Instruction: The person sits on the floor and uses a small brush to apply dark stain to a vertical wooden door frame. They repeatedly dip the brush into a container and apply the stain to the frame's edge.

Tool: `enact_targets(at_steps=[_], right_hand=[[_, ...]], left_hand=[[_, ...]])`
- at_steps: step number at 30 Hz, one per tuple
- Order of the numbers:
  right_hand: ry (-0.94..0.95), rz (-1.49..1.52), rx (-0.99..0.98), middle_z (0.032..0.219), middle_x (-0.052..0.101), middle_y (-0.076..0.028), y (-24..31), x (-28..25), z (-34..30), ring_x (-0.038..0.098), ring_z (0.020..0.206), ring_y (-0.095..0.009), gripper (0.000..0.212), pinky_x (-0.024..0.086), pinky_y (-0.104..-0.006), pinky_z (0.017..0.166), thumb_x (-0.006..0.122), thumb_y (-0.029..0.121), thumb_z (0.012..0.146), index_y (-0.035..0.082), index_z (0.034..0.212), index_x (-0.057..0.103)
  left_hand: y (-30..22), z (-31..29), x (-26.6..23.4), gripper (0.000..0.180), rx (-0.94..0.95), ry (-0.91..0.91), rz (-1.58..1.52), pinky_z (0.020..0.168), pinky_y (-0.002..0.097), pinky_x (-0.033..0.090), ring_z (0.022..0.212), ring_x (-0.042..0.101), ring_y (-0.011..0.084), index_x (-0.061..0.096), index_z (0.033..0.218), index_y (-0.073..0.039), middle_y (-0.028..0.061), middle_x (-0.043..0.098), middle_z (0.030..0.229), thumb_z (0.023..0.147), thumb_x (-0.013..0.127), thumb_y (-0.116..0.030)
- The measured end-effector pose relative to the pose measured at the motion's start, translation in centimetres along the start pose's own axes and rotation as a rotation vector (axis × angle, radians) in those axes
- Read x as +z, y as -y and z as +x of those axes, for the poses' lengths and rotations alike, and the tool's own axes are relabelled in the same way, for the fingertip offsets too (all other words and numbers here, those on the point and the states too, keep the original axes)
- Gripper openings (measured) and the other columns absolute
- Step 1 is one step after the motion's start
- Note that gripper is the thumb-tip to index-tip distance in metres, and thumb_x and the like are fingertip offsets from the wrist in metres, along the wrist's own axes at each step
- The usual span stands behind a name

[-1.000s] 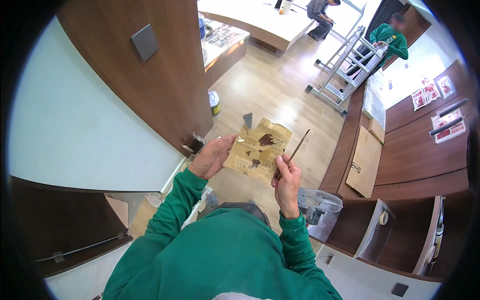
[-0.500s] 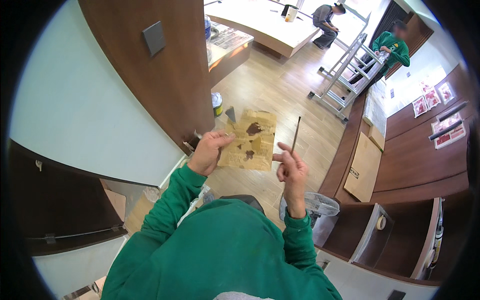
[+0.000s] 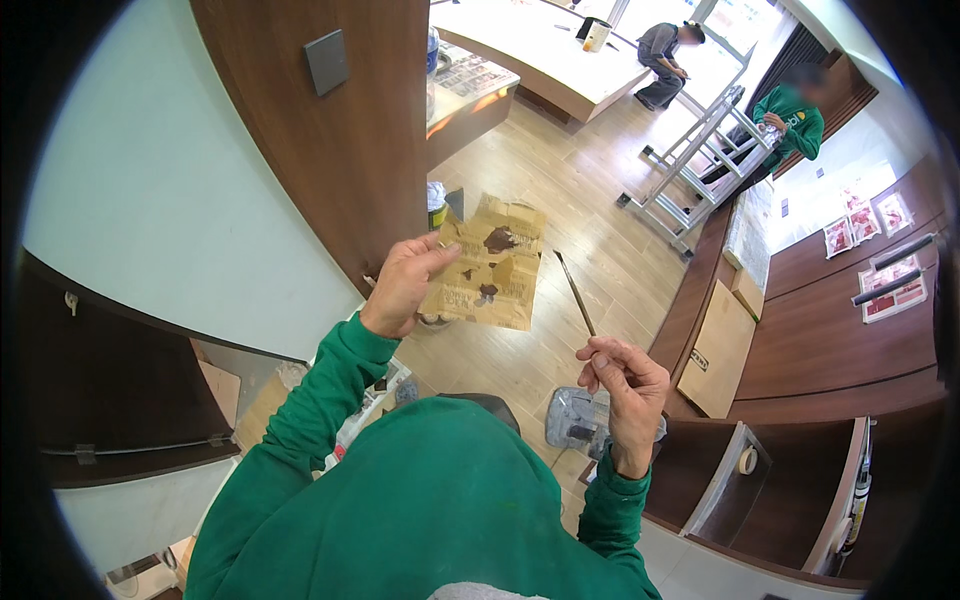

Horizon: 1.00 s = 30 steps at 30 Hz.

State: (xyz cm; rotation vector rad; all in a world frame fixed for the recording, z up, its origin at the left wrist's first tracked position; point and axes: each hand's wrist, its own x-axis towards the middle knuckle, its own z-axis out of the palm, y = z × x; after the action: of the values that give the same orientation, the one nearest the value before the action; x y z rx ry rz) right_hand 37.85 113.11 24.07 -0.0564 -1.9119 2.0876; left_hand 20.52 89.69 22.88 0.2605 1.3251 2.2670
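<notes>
My left hand (image 3: 403,283) grips the left edge of a tan paper sheet, like the back of sandpaper (image 3: 512,285), with printing and dark brown paint blotches. The thumb lies on top and the fingers go underneath. A grey, blade-like corner (image 3: 455,204) sticks out past the sheet's upper left; what it belongs to is hidden. Pinched in my right hand (image 3: 628,385) is a thin paintbrush (image 3: 576,295). Its dark tip points up and left, just right of the sheet and apart from it.
A brown panel (image 3: 370,130) stands at left, with a paint can (image 3: 437,208) by its foot. Open shelves (image 3: 800,490) are at lower right. Farther off are a stepladder (image 3: 690,170), a person in green (image 3: 797,125), a seated person (image 3: 660,60) and a white platform (image 3: 540,40).
My right hand has drawn back, down and right, with the brush now tilted left. My left hand and the sheet have shifted slightly up and left.
</notes>
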Motion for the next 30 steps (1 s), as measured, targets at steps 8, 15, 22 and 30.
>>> enact_targets(at_steps=[8,15,22,30], right_hand=[[0.018,0.195,-0.332,0.098,0.068,-0.018,1.8,2.0,0.4,0.068,0.079,-0.021,0.044,0.051,-0.0254,0.065,0.068,0.015,0.085,-0.010,0.121,0.060],[-0.219,0.100,-0.315,0.077,0.068,-0.018,0.6,1.8,0.9,0.063,0.058,-0.019,0.025,0.047,-0.0266,0.051,0.055,0.011,0.098,-0.010,0.106,0.066],[-0.188,0.089,-0.269,0.079,0.069,-0.018,-0.5,2.4,1.0,0.063,0.059,-0.018,0.022,0.046,-0.0256,0.052,0.058,0.007,0.095,-0.011,0.105,0.066],[-0.251,-0.054,-0.292,0.083,0.069,-0.017,-0.5,3.0,2.0,0.064,0.063,-0.017,0.020,0.046,-0.0246,0.055,0.059,0.005,0.094,-0.009,0.105,0.068]], left_hand=[[0.0,0.5,-1.4,0.027,-0.060,0.023,0.083,0.077,0.0251,0.054,0.087,0.066,0.0124,0.062,0.115,0.008,0.0110,0.069,0.105,0.095,0.054,-0.008],[-0.5,0.5,-0.8,0.028,-0.049,0.057,0.068,0.079,0.0251,0.054,0.088,0.066,0.0125,0.061,0.118,0.008,0.0113,0.069,0.106,0.095,0.054,-0.007],[-0.7,0.9,-0.8,0.029,-0.067,0.066,0.080,0.080,0.0252,0.054,0.089,0.066,0.0124,0.061,0.119,0.008,0.0115,0.069,0.107,0.095,0.054,-0.007],[-0.7,1.4,-0.8,0.029,-0.091,0.088,0.061,0.080,0.0251,0.054,0.090,0.066,0.0124,0.061,0.120,0.008,0.0117,0.069,0.107,0.096,0.054,-0.007]])
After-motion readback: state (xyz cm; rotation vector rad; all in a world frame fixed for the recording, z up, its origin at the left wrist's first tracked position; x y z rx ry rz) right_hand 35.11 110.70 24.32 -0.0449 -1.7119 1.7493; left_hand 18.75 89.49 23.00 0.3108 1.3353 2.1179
